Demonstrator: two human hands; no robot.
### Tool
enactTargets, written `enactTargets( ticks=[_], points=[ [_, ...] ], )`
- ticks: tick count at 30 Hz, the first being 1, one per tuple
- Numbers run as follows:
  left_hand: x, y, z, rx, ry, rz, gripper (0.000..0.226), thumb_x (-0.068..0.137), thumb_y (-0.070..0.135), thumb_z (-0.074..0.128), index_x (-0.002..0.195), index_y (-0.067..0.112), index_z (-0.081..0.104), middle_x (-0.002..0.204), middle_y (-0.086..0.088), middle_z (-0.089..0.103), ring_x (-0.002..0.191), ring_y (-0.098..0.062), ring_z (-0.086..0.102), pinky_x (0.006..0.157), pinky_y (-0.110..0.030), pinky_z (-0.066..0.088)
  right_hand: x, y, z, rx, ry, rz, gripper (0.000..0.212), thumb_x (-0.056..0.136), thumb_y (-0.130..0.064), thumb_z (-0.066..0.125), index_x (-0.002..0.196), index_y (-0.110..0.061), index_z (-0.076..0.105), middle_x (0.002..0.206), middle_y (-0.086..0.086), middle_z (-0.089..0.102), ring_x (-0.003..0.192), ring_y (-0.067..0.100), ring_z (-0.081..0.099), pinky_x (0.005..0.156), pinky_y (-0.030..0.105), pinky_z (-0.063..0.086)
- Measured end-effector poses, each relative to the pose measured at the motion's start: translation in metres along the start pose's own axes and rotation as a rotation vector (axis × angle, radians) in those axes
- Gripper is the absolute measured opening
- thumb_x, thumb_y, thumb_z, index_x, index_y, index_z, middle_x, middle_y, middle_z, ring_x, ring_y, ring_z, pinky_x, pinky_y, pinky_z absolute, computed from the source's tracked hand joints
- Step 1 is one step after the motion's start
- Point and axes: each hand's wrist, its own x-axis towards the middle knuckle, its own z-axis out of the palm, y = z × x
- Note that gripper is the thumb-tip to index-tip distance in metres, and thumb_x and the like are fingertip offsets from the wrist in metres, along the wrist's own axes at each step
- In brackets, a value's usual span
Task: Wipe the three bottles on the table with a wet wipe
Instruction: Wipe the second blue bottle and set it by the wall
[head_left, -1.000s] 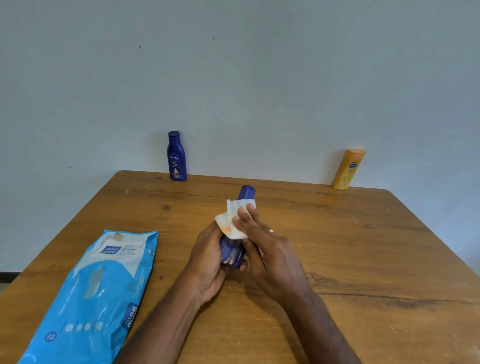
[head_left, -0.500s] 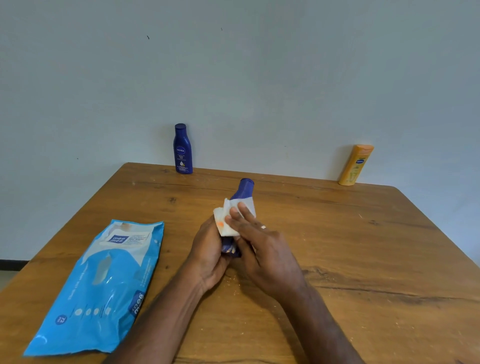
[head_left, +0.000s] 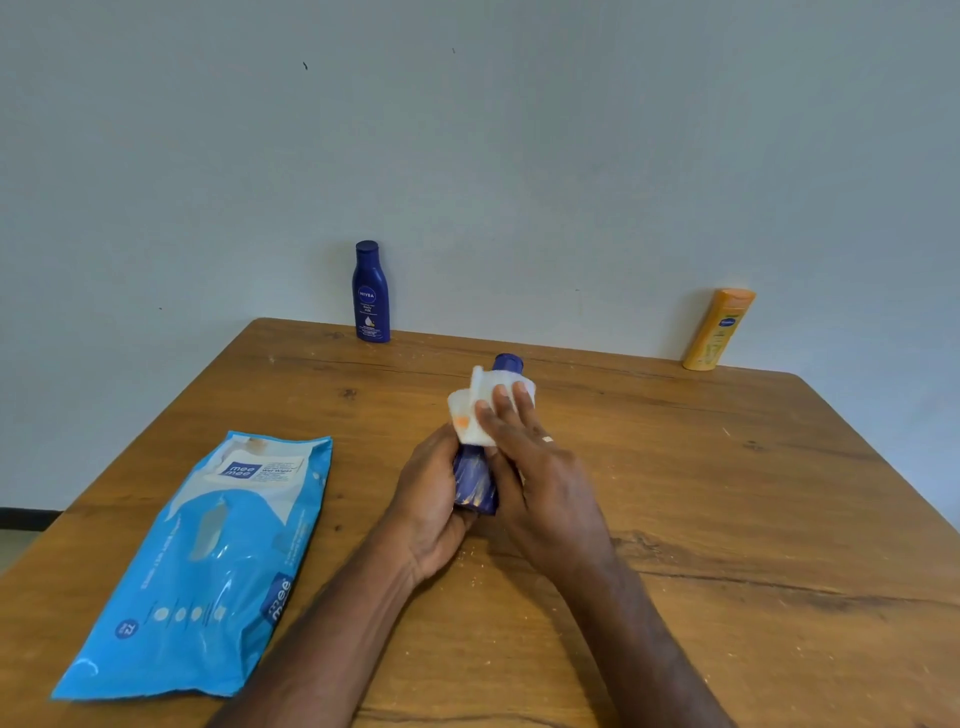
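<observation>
A dark blue bottle (head_left: 475, 480) is tilted away from me above the middle of the table, its cap (head_left: 508, 361) pointing to the far side. My left hand (head_left: 428, 499) grips its lower body. My right hand (head_left: 540, 483) presses a white wet wipe (head_left: 470, 410) with an orange stain against the bottle's upper part, just below the cap. A second dark blue bottle (head_left: 371, 292) stands upright at the far edge by the wall. An orange-yellow bottle (head_left: 718, 329) leans against the wall at the far right.
A light blue pack of wet wipes (head_left: 208, 561) lies flat on the left of the wooden table (head_left: 727, 519). The grey wall rises right behind the table's far edge. The table's right edge runs diagonally at the right.
The wipe under my right hand has slid up the bottle toward its cap. More of the bottle's lower body shows now than half a second ago.
</observation>
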Motion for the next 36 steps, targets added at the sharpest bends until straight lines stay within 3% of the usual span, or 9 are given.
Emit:
enactTargets(
  ticks=[3, 9, 14, 16, 19, 23, 25, 28, 36],
  points=[
    [0.001, 0.004, -0.002, -0.038, 0.005, 0.015, 0.035, 0.105, 0.026, 0.046, 0.116, 0.008, 0.074, 0.114, -0.018, 0.074, 0.099, -0.027, 0.074, 0.082, -0.04, 0.059, -0.003, 0.002, 0.001, 0.037, -0.063, -0.079, 0.046, 0.102, -0.011, 0.049, 0.148, -0.017, 0.045, 0.158, -0.004, 0.035, 0.153, 0.005, 0.017, 0.123, 0.036, 0.029],
    [0.004, -0.006, 0.003, 0.101, -0.005, 0.001, 0.045, 0.105, 0.043, 0.041, 0.119, 0.009, 0.067, 0.091, -0.017, 0.068, 0.068, -0.024, 0.064, 0.048, -0.032, 0.051, 0.008, 0.008, -0.004, 0.213, 0.207, 0.063, 0.052, 0.104, -0.009, 0.051, 0.15, -0.027, 0.036, 0.153, -0.008, 0.041, 0.142, 0.019, 0.046, 0.108, 0.038, 0.045],
    [0.003, -0.006, 0.003, 0.189, -0.052, -0.004, 0.046, 0.105, 0.044, 0.04, 0.117, 0.007, 0.065, 0.085, -0.015, 0.069, 0.066, -0.021, 0.065, 0.046, -0.032, 0.052, 0.011, 0.005, -0.006, 0.336, 0.258, 0.193, 0.045, 0.104, -0.009, 0.049, 0.147, -0.024, 0.045, 0.154, -0.013, 0.039, 0.146, -0.001, 0.03, 0.116, 0.029, 0.037],
    [0.004, -0.005, 0.001, 0.159, -0.035, -0.003, 0.045, 0.106, 0.044, 0.04, 0.118, 0.008, 0.065, 0.088, -0.015, 0.069, 0.068, -0.022, 0.065, 0.048, -0.033, 0.051, 0.007, 0.004, -0.006, 0.33, 0.228, 0.169, 0.046, 0.105, -0.011, 0.049, 0.145, -0.034, 0.045, 0.156, -0.008, 0.042, 0.145, 0.006, 0.038, 0.112, 0.032, 0.044],
    [0.003, 0.001, -0.003, 0.052, 0.006, 0.008, 0.041, 0.106, 0.041, 0.04, 0.118, 0.011, 0.066, 0.089, -0.013, 0.071, 0.068, -0.02, 0.065, 0.048, -0.032, 0.05, -0.003, 0.004, -0.004, 0.306, 0.174, 0.081, 0.05, 0.103, -0.015, 0.049, 0.137, -0.051, 0.044, 0.143, 0.007, 0.06, 0.109, 0.013, 0.07, 0.086, 0.033, 0.06],
    [0.003, 0.001, -0.004, 0.071, 0.023, 0.0, 0.042, 0.106, 0.04, 0.039, 0.122, 0.009, 0.063, 0.089, -0.013, 0.071, 0.069, -0.019, 0.067, 0.048, -0.032, 0.05, -0.005, 0.015, -0.004, 0.306, 0.243, 0.105, 0.043, 0.103, -0.011, 0.053, 0.144, -0.024, 0.052, 0.104, -0.003, 0.076, 0.074, 0.022, 0.068, 0.066, 0.045, 0.057],
    [0.004, -0.004, 0.0, 0.087, 0.004, -0.016, 0.044, 0.106, 0.041, 0.04, 0.123, 0.008, 0.062, 0.092, -0.014, 0.071, 0.072, -0.02, 0.067, 0.05, -0.033, 0.052, 0.0, 0.015, -0.005, 0.318, 0.262, 0.139, 0.045, 0.104, -0.013, 0.051, 0.147, -0.028, 0.049, 0.105, -0.006, 0.075, 0.08, 0.022, 0.069, 0.069, 0.045, 0.058],
    [0.002, -0.006, 0.002, 0.045, -0.01, -0.01, 0.04, 0.105, 0.038, 0.042, 0.122, 0.011, 0.065, 0.099, -0.013, 0.074, 0.081, -0.022, 0.07, 0.066, -0.04, 0.056, 0.001, 0.01, -0.005, 0.298, 0.209, 0.123, 0.051, 0.104, -0.016, 0.05, 0.14, -0.052, 0.042, 0.143, 0.004, 0.06, 0.123, 0.021, 0.064, 0.095, 0.048, 0.057],
    [0.012, 0.01, -0.02, -0.297, 0.043, -0.094, 0.054, 0.104, 0.043, 0.046, 0.13, -0.001, 0.063, 0.134, -0.025, 0.063, 0.122, -0.033, 0.062, 0.107, -0.05, 0.047, -0.01, -0.003, -0.001, 0.13, -0.071, -0.141, 0.041, 0.098, -0.009, 0.057, 0.138, -0.015, 0.059, 0.148, -0.001, 0.052, 0.144, 0.003, 0.038, 0.117, 0.026, 0.037]
  ],
)
